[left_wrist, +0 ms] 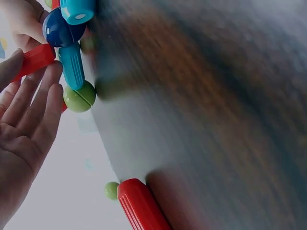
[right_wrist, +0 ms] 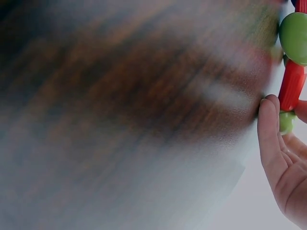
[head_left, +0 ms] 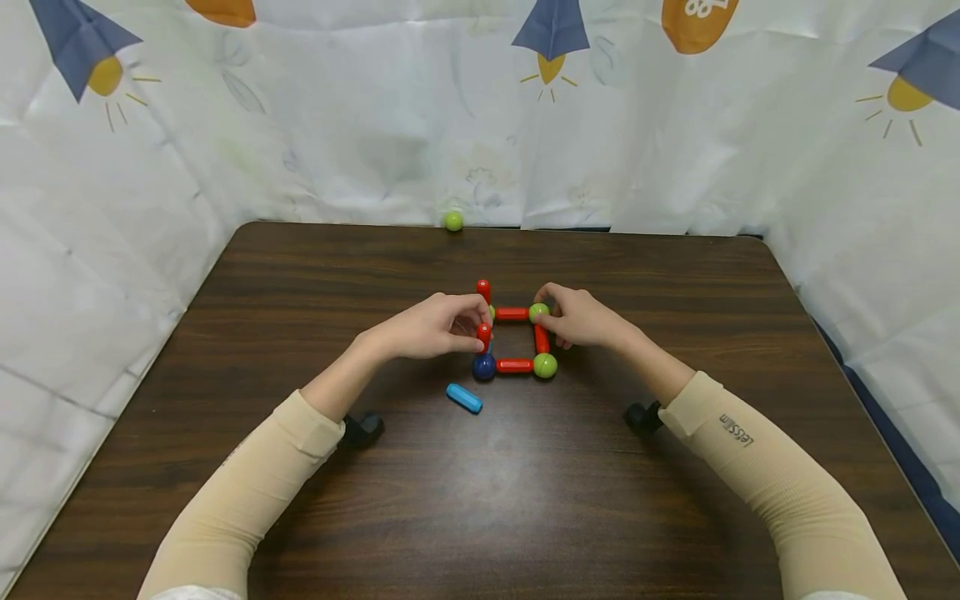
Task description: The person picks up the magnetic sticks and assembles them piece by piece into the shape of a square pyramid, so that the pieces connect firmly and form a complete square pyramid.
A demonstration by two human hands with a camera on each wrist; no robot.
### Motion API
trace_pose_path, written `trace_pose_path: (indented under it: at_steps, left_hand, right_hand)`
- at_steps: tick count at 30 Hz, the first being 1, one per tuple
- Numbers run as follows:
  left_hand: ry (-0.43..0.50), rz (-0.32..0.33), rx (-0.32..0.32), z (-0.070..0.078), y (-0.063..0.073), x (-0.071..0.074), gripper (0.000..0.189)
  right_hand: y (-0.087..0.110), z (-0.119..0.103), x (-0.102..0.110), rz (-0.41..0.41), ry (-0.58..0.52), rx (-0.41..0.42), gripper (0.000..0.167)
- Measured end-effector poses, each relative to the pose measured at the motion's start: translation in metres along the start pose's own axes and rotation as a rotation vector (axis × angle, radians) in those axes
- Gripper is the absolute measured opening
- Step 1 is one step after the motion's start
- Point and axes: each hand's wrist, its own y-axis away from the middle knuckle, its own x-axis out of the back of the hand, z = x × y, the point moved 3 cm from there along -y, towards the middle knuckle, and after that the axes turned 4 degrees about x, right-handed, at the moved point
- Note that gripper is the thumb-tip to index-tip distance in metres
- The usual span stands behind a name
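Observation:
A square of rods and balls lies mid-table. Red rods [head_left: 513, 366] form its near, far and right sides; a light-blue rod [left_wrist: 72, 67] forms the left side. My left hand [head_left: 442, 325] pinches a red rod [left_wrist: 38, 60] between thumb and fingers, standing up from the dark blue ball [head_left: 484, 367] at the near left corner. My right hand [head_left: 585, 317] pinches the green ball [head_left: 538, 312] at the far right corner. Another green ball [head_left: 545, 366] marks the near right corner. The far left green ball [left_wrist: 79, 97] is partly hidden by my left hand in the head view.
A loose blue rod [head_left: 464, 398] lies just in front of the square. Another red rod [head_left: 483, 290] stands up at the far left corner. A loose red rod [left_wrist: 141, 206] lies on the table in the left wrist view. One green ball [head_left: 453, 221] sits at the back edge.

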Motion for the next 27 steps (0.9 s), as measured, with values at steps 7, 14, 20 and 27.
trace_pose_path:
  at_steps: [7,14,20,27]
  left_hand:
    - [-0.007,-0.025,-0.008,0.0027,-0.0003,-0.0012,0.026]
    - [0.009,-0.050,-0.009,0.0039,0.0003,-0.0030,0.027]
    - [0.009,-0.071,-0.023,0.0054,0.0006,-0.0050,0.028]
    - [0.037,-0.098,-0.036,0.0088,0.0017,-0.0075,0.028]
  right_hand:
    - [0.0007,-0.0012,0.0002,0.005,-0.004,-0.003,0.033]
    - [0.0011,-0.0014,0.0005,0.004,-0.007,-0.003,0.033]
    - [0.0010,-0.0002,0.0004,0.003,-0.009,-0.006,0.033]
    - [0.0018,0.0000,0.0004,0.003,-0.014,-0.007,0.033]
